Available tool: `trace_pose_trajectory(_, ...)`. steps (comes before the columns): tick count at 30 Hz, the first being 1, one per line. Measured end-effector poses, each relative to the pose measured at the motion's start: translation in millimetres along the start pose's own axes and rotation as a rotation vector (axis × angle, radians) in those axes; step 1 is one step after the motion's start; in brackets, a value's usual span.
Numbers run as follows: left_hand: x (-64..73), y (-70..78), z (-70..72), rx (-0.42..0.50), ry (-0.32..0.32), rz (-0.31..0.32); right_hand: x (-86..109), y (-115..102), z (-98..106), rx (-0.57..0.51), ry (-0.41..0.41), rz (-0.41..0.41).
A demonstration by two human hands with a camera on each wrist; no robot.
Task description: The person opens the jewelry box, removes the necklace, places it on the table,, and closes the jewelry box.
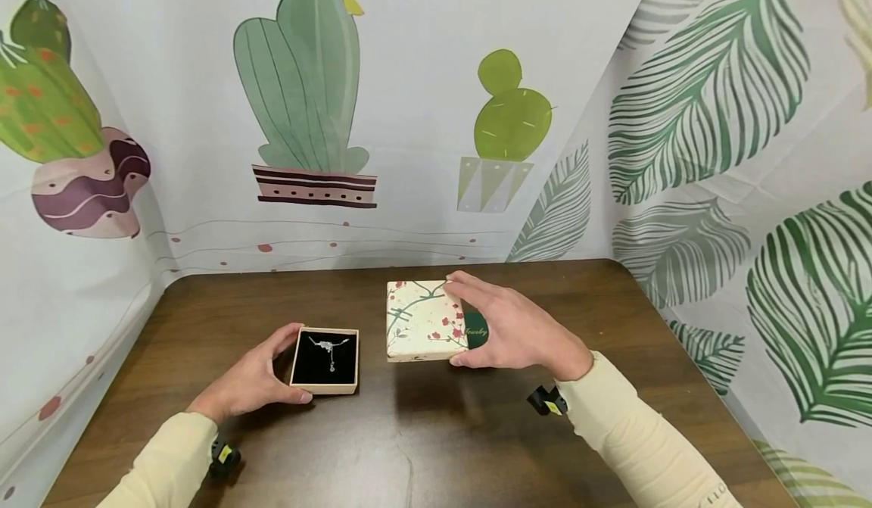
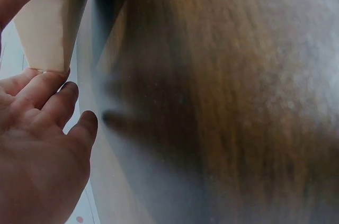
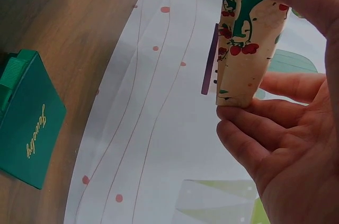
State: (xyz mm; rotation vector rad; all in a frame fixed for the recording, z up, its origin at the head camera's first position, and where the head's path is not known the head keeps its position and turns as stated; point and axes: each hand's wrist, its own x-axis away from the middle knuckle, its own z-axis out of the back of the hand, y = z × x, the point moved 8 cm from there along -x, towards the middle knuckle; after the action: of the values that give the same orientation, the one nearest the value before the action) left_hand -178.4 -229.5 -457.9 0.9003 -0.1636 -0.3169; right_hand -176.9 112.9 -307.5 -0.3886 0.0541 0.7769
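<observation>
Left hand (image 1: 250, 378) gripping jewelry box (image 1: 325, 389), silver necklace (image 1: 331, 347) lying inside, right hand (image 1: 519, 329) holding floral lid (image 1: 425, 320) aloft at box's two o'clock

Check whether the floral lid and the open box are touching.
Apart. The head view plainly shows a strip of table between the floral lid, held by the right hand, and the open box.
</observation>
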Motion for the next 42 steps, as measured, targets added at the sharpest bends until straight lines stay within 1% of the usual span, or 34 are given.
trace_pose_trajectory(5, -0.1, -0.8, 1.0, -0.037, 0.008, 0.020, -0.7, 1.5, -1.4, -0.006, -0.002, -0.002)
trace_pose_trajectory(11, -2.4, 1.1, 1.8, -0.087, 0.024, 0.018, -0.5, 2.7, -3.1, -0.005, -0.008, -0.006)
trace_pose_trajectory(18, -4.7, 0.4, 2.6, -0.121, -0.003, 0.038, -0.4, 4.1, -4.2, -0.003, -0.011, -0.016)
trace_pose_trajectory(24, -5.9, 0.2, 3.8, -0.207, 0.000, 0.038, 0.1, 4.5, -7.3, -0.009, -0.031, -0.033)
trace_pose_trajectory(27, -6.1, 0.5, 4.5, -0.236, 0.002, 0.036, 0.4, 3.5, -7.4, -0.002, -0.028, -0.026)
trace_pose_trajectory(33, -6.5, 1.0, 3.9, -0.253, -0.016, 0.040, 0.8, 2.5, -7.7, 0.000, -0.025, -0.017)
trace_pose_trajectory(36, -6.8, 1.1, 3.6, -0.244, -0.026, 0.037, 1.1, 3.1, -8.6, -0.002, -0.026, -0.019)
trace_pose_trajectory(42, -6.0, -2.0, 3.7, -0.226, -0.025, 0.038, 0.2, 4.4, -11.5, -0.008, -0.031, -0.020)
